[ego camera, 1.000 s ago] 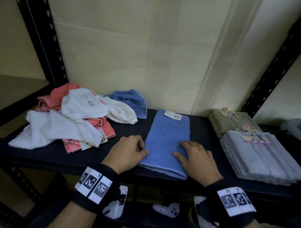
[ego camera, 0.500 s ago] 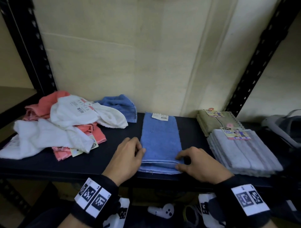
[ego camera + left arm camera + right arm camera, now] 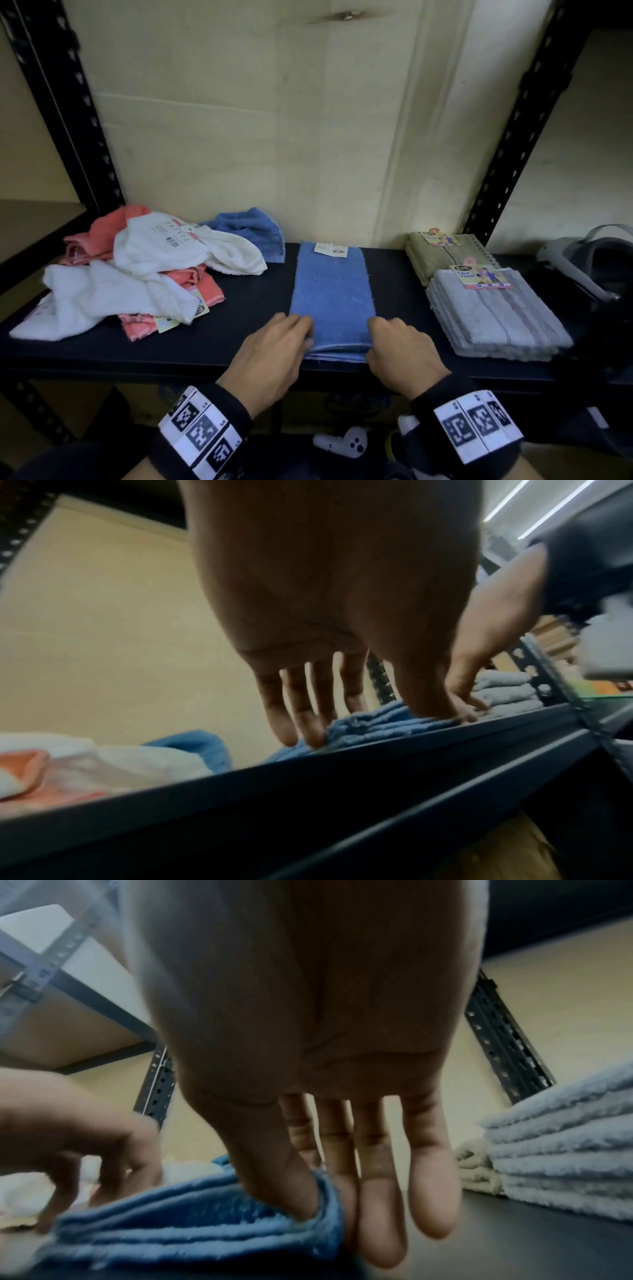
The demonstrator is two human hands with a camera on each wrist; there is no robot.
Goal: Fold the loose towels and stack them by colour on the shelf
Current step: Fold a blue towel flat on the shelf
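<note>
Two hands, left hand [image 3: 274, 349] and right hand [image 3: 399, 349], fingers [image 3: 301, 1196] pinching the blue towel [image 3: 331, 294] at its near corners, half-folded on the shelf [image 3: 246, 308]. Loose pile [image 3: 137, 270] left of them unfolded; folded stacks [image 3: 496, 315] right.

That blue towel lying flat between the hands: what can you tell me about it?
The blue towel is terry cloth, folded into a long narrow strip of several layers, lying flat on the black shelf. A white barcode tag sits at its far end. The left hand and right hand pinch its near corners.
</note>
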